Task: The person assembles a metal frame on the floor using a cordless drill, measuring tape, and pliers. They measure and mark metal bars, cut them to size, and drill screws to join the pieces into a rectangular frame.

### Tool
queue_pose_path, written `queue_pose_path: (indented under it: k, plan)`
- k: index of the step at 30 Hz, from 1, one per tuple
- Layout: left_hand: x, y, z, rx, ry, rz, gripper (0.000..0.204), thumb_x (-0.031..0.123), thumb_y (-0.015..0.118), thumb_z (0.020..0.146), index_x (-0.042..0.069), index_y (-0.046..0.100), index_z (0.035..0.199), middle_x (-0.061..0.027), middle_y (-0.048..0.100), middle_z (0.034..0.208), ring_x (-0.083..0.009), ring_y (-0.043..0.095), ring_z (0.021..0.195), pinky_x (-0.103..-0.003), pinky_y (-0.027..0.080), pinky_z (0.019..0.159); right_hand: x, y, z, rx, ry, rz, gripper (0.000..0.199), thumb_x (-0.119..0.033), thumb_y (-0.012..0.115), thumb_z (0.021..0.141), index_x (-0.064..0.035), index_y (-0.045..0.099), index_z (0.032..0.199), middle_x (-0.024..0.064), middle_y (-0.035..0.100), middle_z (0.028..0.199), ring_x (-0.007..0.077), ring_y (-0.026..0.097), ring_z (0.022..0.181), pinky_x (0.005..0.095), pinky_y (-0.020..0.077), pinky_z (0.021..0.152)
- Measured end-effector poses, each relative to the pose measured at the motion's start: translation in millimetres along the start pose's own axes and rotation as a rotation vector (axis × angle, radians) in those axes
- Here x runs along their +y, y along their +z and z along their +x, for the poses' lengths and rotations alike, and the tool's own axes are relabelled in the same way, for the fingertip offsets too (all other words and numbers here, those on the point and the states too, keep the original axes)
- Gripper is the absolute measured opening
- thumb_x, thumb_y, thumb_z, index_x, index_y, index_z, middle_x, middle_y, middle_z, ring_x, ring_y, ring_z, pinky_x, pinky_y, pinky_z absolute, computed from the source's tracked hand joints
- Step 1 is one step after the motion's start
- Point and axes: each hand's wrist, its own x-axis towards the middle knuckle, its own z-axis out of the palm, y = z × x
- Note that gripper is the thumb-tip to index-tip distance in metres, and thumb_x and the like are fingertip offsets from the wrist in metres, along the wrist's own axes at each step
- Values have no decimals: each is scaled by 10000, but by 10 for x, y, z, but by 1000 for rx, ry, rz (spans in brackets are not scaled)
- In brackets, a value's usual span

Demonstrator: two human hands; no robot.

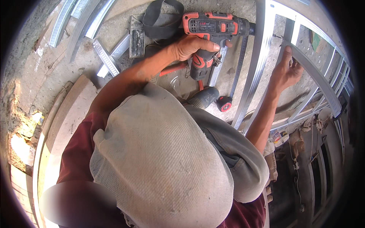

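My left hand [193, 48] is wrapped round the grip of a red and black cordless drill [213, 27], held level with its chuck pointing right. The chuck meets a silver metal channel [260, 57]. On that channel's far side a thin dark bit [277, 36] shows, close to the upper end of a grey metal strip [313, 70]. My right hand [287, 72] grips this strip near that end, thumb on top; the other fingers are partly hidden behind it. The drill's trigger is partly covered by my left hand.
A red and black tape measure [224, 103] lies with its blade drawn out beside the channel. A black strap [163, 21], a red-handled tool [173, 69] and metal offcuts [106, 57] lie on the floor. The silver framework [327, 36] extends right. My bent knees [163, 163] fill the middle.
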Motion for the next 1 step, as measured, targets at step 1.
queue_pose_path:
  k: [1]
  plan:
    - [14,24,-9,0,11,-5,557,124,737,815,36,593,1347,-82,710,1170,-151,670,913,-341,583,859,26,-22,-1,-19,25,-5,266,-235,771,922,-56,688,1101,105,720,1077,201,651,1055,420,495,940]
